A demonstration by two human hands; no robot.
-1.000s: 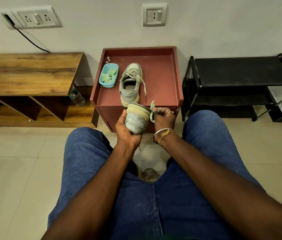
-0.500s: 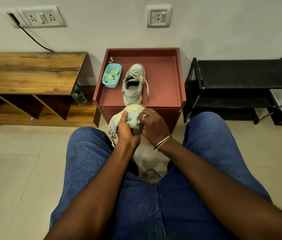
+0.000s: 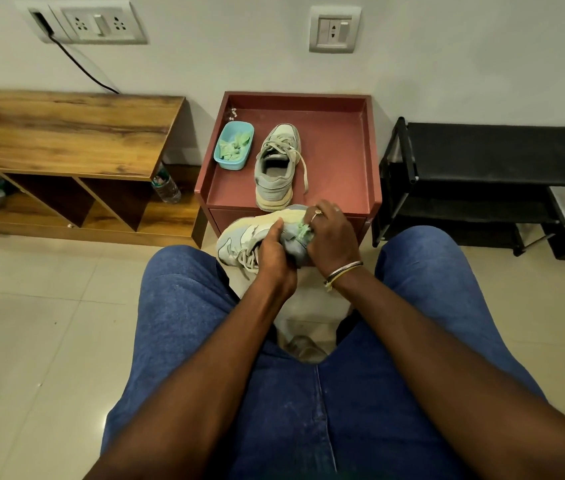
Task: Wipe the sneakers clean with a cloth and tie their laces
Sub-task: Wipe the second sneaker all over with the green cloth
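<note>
A seated person's left hand (image 3: 275,252) grips a pale grey-and-cream sneaker (image 3: 251,237) above the knees while the right hand (image 3: 331,237) presses a small green cloth (image 3: 303,232) against it; its loose laces (image 3: 248,263) dangle and could snag, loosening the hold.

sneaker (image 3: 275,168) grey-cream | cloth (image 3: 303,231) green | tub (image 3: 234,144) blue | table (image 3: 336,157) red

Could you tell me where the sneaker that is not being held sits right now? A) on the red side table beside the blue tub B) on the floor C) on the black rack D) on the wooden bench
A: the second sneaker stands on the red side table, right of the blue tub.
</note>
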